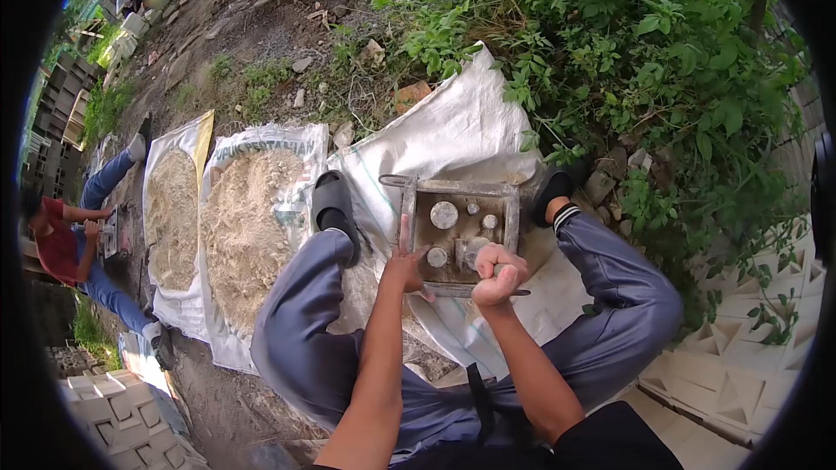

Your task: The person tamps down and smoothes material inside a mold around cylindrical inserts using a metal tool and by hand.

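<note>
Between my legs lies a square metal mould (411,209) with several round pegs inside, a large one (444,215) among them. Grey-brown powdery material surrounds the pegs. My left hand (402,271) rests on the mould's near left corner, index finger stretched along the side bar and thumb spread inward. My right hand (501,275) is wrapped in a fist around the handle of a short tool (473,250), whose blunt greyish end is over the near right part of the mould. Most of its handle is hidden by the fingers.
A white woven sheet (435,144) lies beneath the mould. To the left, two sacks bear heaps of pale sandy powder (248,200). Another person (65,239) sits farther left. Leafy plants (610,61) grow at upper right, above stacked pale blocks (731,348).
</note>
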{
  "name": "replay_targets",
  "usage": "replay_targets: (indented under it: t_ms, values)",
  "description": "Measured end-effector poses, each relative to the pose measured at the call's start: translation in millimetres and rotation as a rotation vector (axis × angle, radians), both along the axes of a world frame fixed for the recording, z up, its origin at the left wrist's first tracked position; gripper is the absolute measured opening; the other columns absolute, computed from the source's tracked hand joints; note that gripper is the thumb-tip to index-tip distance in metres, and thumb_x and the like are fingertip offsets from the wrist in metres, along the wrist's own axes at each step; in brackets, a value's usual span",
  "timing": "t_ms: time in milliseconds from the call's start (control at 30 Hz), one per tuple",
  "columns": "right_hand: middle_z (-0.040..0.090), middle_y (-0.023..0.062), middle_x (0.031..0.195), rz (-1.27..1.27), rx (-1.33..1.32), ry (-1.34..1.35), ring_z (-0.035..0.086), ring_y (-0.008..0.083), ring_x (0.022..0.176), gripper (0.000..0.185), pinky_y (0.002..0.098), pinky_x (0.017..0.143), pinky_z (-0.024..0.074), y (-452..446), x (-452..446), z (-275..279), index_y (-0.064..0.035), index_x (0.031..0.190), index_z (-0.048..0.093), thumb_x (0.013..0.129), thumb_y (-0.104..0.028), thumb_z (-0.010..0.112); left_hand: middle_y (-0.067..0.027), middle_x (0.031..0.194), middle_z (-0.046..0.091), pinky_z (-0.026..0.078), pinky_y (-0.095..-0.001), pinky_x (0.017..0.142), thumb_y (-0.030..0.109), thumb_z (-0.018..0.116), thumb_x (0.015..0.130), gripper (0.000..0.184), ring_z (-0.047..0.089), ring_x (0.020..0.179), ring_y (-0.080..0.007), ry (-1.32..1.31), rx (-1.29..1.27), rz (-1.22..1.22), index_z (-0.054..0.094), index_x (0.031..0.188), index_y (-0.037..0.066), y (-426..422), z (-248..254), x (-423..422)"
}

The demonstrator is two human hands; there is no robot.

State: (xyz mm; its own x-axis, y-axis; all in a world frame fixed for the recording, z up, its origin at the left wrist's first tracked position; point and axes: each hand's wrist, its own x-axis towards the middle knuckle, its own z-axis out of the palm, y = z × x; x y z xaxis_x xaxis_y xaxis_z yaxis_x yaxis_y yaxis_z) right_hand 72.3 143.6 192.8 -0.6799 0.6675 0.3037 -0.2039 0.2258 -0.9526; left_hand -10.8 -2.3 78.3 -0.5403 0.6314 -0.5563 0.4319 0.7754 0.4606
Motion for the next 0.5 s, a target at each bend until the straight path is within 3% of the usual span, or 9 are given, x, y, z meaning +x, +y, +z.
replay_targets:
  t_ms: [33,67,167,233,300,367,433,500]
  values:
    - [0.037,0.0029,0.051,0.019,0.115,0.014,0.033,0.0121,0.045,0.059,0.0279,0.045,0.0246,2,1,2,-0.0065,0.055,0.035,0.094,-0.051,0.031,-0.0159,0.153,-0.03,0.041,-0.042,0.109,0.033,0.096,0.039,0.117,0.036,0.134,-0.043,-0.002,0.034,0.002,0.044,0.143,0.023,2,-1,2]
    - [0.037,0.0031,0.051,0.027,0.016,-0.189,0.033,0.0122,0.045,0.06,0.0279,0.043,0.0242,7,0,4,-0.0064,0.055,0.035,0.095,-0.052,0.031,-0.0159,0.153,-0.03,0.041,-0.042,0.109,0.033,0.096,0.039,0.117,0.036,0.134,-0.043,-0.008,0.037,-0.004,0.044,0.143,0.023,4,-1,5]
    - [0.039,0.0043,0.05,-0.08,-0.142,-0.031,0.036,0.0139,0.044,0.058,0.0303,0.043,0.0263,0,-1,31,-0.0061,0.055,0.036,0.097,-0.045,0.028,-0.0161,0.151,-0.033,0.041,-0.0424,0.109,0.033,0.096,0.037,0.119,0.034,0.136,-0.0428,-0.031,-0.034,0.0,0.044,0.143,0.024,6,10,0]
    - [0.039,0.0042,0.05,-0.103,-0.09,0.081,0.037,0.0139,0.044,0.057,0.0304,0.043,0.0267,-5,4,17,-0.0062,0.055,0.036,0.097,-0.044,0.028,-0.0161,0.151,-0.034,0.041,-0.0427,0.109,0.033,0.096,0.037,0.119,0.034,0.136,-0.0426,-0.029,-0.024,0.006,0.044,0.143,0.023,5,7,-1]
    - [0.037,0.0028,0.05,-0.012,0.16,-0.039,0.035,0.0122,0.044,0.06,0.0274,0.043,0.0247,-1,1,-3,-0.0066,0.056,0.037,0.097,-0.05,0.03,-0.016,0.151,-0.035,0.041,-0.043,0.109,0.033,0.096,0.037,0.118,0.035,0.136,-0.0424,-0.02,0.002,0.0,0.045,0.142,0.023,8,8,1]
    - [0.036,0.0027,0.049,0.032,0.138,-0.113,0.035,0.0119,0.044,0.062,0.026,0.043,0.0241,7,-3,6,-0.0069,0.056,0.038,0.096,-0.054,0.031,-0.02,0.149,-0.036,0.03,-0.0412,0.116,0.041,0.095,0.031,0.121,0.018,0.144,-0.0405,-0.099,-0.091,0.0,0.048,0.141,0.022,9,9,-3]
    - [0.038,0.0043,0.047,-0.11,-0.114,-0.007,0.036,0.0135,0.042,0.062,0.0272,0.042,0.025,-3,1,19,-0.0069,0.054,0.037,0.097,-0.052,0.028,-0.0192,0.149,-0.036,0.031,-0.0418,0.115,0.042,0.095,0.032,0.123,0.02,0.143,-0.0399,-0.066,-0.057,0.002,0.045,0.143,0.025,6,2,-6]
    - [0.038,0.004,0.047,-0.14,-0.058,0.096,0.037,0.0136,0.043,0.062,0.028,0.043,0.0253,-7,6,9,-0.0068,0.054,0.036,0.097,-0.051,0.028,-0.0165,0.15,-0.036,0.039,-0.0431,0.11,0.035,0.096,0.036,0.119,0.034,0.137,-0.0422,-0.01,-0.011,-0.005,0.045,0.143,0.024,4,4,1]
